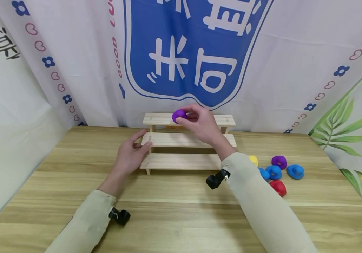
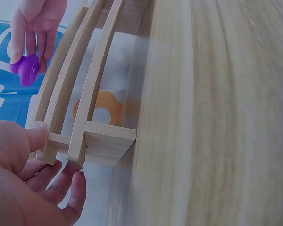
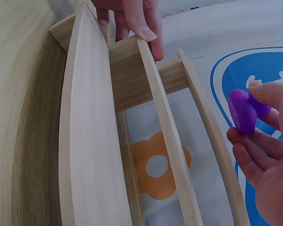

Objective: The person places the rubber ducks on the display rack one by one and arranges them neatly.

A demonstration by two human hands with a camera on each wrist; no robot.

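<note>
A three-tier wooden display stand [image 1: 184, 161] stands on the table against the curtain. My left hand [image 1: 130, 153] grips its left end, with the thumb on top of the middle tier and the fingers around the board ends, as the left wrist view shows. Above the top tier [image 1: 158, 118], near its middle, my right hand [image 1: 201, 123] pinches a small purple toy duck [image 1: 179, 116] between thumb and fingers. In the right wrist view the purple duck [image 3: 244, 110] is beside the top board, with air around its lower side.
Right of the stand lie several more toy ducks: a purple one [image 1: 279, 162], blue ones [image 1: 295, 172], a red one [image 1: 278, 188] and a yellow one [image 1: 253, 160] partly hidden by my right sleeve. A printed curtain [image 1: 89, 70] hangs directly behind the stand.
</note>
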